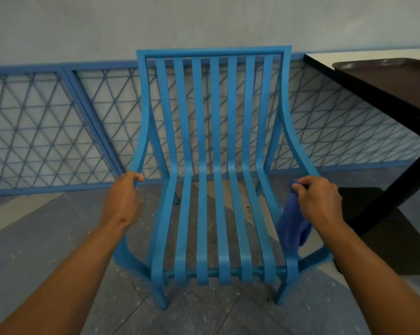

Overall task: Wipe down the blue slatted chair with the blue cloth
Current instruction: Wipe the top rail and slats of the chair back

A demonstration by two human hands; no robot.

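Chair [213, 151] sits centre frame on the tiled floor [42, 238], its back toward the lattice fence [59, 126] and wall. One chair, blue, looks like rigid painted metal; judge it stiff and fairly heavy, so it won't flex under wiping, but the smooth paint may let a cloth slide. Seven slats run from the top rail down through the seat to the front edge. Two armrests, one per side.

Your left hand [123, 201], centre left of frame, has its fingers curled round the left armrest. Good place to steady the chair. Your right hand [319, 201], centre right, pinches the cloth [292, 228] at its top, just beside or against the right armrest; can't tell whether the hand also grips the arm. One cloth, darker blue, soft and limp, hanging bunched below your hand. Bunch it into the palm for a flat pad before wiping; hanging loose, it will likely drag or snag in the gaps between slats.

One small brownish spot [248, 209] shows near the seat, centre right; can't tell if it sits on a slat or on the floor beneath. One dark bench [373, 93] at upper right carries one brown tray [397, 76], well apart from your hands.
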